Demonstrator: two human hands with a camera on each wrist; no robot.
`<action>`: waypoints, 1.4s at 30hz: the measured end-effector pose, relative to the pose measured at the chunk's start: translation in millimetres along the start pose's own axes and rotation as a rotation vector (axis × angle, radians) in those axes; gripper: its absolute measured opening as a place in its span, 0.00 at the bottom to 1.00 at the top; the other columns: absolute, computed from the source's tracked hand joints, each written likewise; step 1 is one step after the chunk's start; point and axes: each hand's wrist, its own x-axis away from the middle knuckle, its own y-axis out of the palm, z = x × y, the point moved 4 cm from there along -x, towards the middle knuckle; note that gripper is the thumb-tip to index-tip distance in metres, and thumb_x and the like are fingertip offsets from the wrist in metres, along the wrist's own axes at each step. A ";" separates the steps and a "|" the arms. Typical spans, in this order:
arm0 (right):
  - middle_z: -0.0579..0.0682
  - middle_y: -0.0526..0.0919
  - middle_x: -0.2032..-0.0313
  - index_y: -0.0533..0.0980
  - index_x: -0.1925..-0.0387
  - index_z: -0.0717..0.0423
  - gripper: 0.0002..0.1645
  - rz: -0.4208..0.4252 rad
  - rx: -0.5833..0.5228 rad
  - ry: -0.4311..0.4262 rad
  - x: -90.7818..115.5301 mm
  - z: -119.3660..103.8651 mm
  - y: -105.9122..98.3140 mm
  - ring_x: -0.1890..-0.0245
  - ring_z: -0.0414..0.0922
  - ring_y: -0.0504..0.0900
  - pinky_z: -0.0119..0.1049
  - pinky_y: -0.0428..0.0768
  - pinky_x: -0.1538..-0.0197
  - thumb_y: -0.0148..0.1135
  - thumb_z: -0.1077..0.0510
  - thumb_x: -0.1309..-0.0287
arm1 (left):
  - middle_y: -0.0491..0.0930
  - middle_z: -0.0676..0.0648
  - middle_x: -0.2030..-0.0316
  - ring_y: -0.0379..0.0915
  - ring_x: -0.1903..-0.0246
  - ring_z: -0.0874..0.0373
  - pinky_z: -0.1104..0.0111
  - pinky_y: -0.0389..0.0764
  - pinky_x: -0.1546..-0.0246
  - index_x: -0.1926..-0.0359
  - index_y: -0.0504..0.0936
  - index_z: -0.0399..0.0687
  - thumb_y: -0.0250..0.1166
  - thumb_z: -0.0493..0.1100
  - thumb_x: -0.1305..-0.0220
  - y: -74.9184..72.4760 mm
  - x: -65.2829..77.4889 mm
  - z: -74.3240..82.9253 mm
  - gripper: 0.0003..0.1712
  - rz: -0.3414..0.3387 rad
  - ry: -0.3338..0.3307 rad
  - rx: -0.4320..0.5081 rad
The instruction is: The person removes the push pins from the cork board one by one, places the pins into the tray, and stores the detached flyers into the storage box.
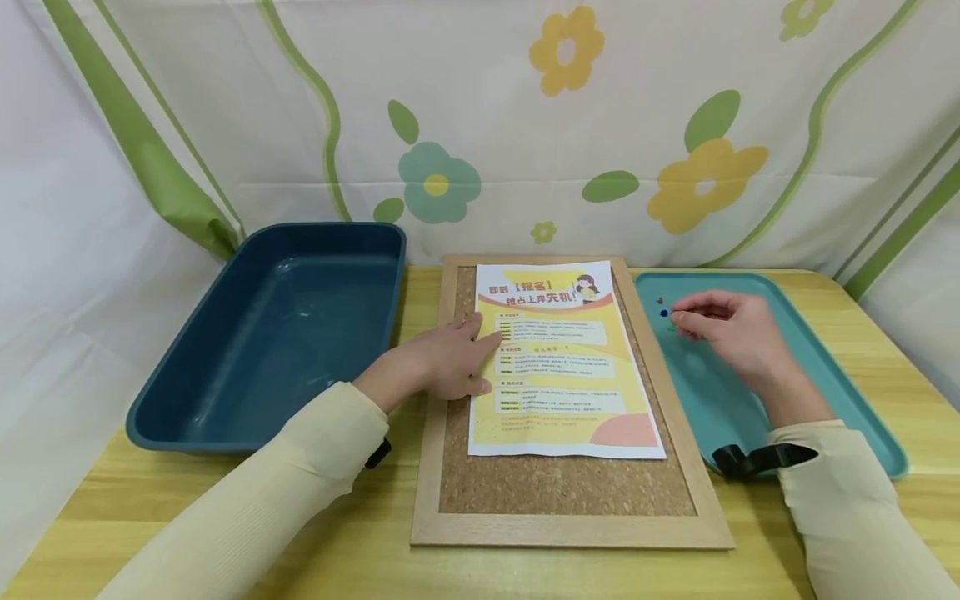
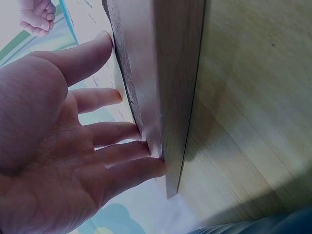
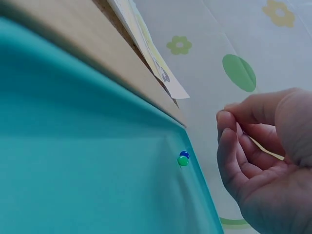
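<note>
A yellow-and-white printed flyer [image 1: 555, 367] lies on a wood-framed cork board [image 1: 570, 490]. My left hand [image 1: 450, 358], fingers straight and spread, rests along the flyer's left edge; its thumb and fingertips [image 2: 109, 130] touch the paper and frame. Over the far left part of a teal tray [image 1: 735, 392], my right hand [image 1: 738, 329] has thumb and index fingertips together, other fingers curled. I cannot tell whether a small thing is pinched there. Close by lie a blue push pin [image 1: 663, 313], a green push pin [image 3: 183, 161] and a small dark red thing [image 1: 660, 300].
A deep dark-blue basin [image 1: 262, 350] stands left of the board on the wooden table [image 1: 360, 542]. The tray is right beside the board's right edge. A flower-print curtain [image 1: 495, 100] hangs close behind everything. Both wrists wear black straps.
</note>
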 end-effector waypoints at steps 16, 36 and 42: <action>0.23 0.86 0.68 0.89 0.55 0.41 0.06 0.099 -0.062 0.100 -5.3 19.4 -9.9 0.66 0.30 0.85 0.25 0.84 0.61 0.70 0.50 0.29 | 0.36 0.35 0.14 0.35 0.14 0.40 0.49 0.54 0.16 0.13 0.47 0.52 0.57 0.57 0.18 1.4 -1.7 -0.9 0.45 0.004 -0.003 -0.005; 0.24 0.85 0.74 0.89 0.51 0.47 0.12 0.055 0.017 0.223 -8.0 38.8 -11.8 0.70 0.28 0.83 0.29 0.84 0.65 0.68 0.49 0.28 | 0.35 0.35 0.14 0.35 0.14 0.40 0.48 0.54 0.16 0.13 0.46 0.52 0.57 0.58 0.18 1.2 -0.3 -0.5 0.45 0.000 -0.009 -0.007; 0.24 0.85 0.75 0.88 0.48 0.54 0.15 0.045 0.048 0.228 -7.2 38.8 -10.7 0.71 0.27 0.83 0.29 0.84 0.66 0.68 0.51 0.28 | 0.34 0.35 0.14 0.35 0.14 0.40 0.48 0.54 0.16 0.13 0.46 0.53 0.56 0.58 0.18 1.2 -0.6 -0.6 0.45 0.000 -0.010 0.001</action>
